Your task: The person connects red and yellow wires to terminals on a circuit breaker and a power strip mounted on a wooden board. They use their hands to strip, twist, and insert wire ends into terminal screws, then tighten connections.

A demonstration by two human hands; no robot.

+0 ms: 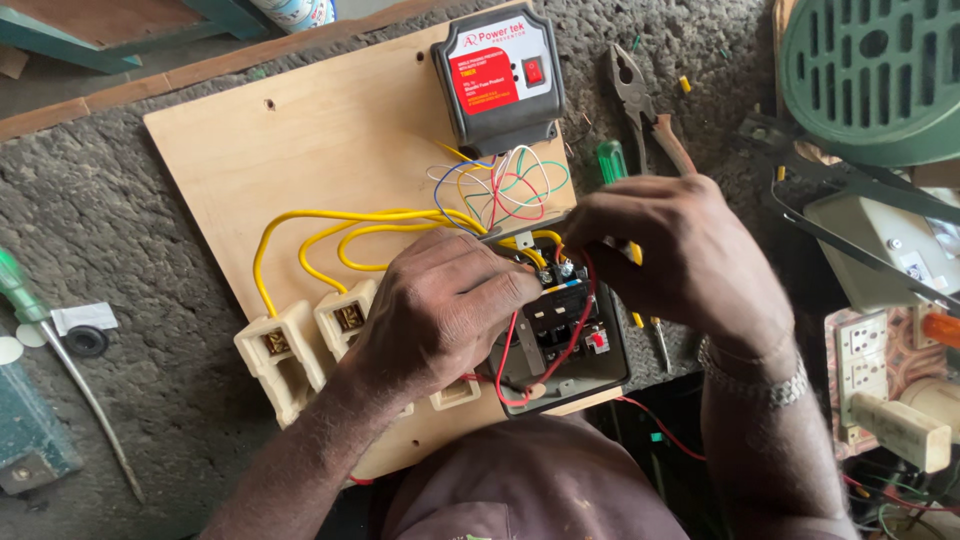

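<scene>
on the wooden board point(300, 150) lying on the desk point(150, 250), the left hand point(440, 305) rests curled over the open grey switch box point(560, 340) at the board's near right corner, its grip pressed on the wiring there. the right hand point(670, 255) pinches a yellow-handled screwdriver point(520, 232) whose tip points at the box's terminals. yellow wires point(330, 235) loop toward cream fuse holders point(285, 355) at the near left.

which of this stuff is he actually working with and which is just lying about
In use: left hand, right hand, grey switch unit, yellow wires, wooden board.
Lying about: pliers, green screwdriver, green grille.
</scene>
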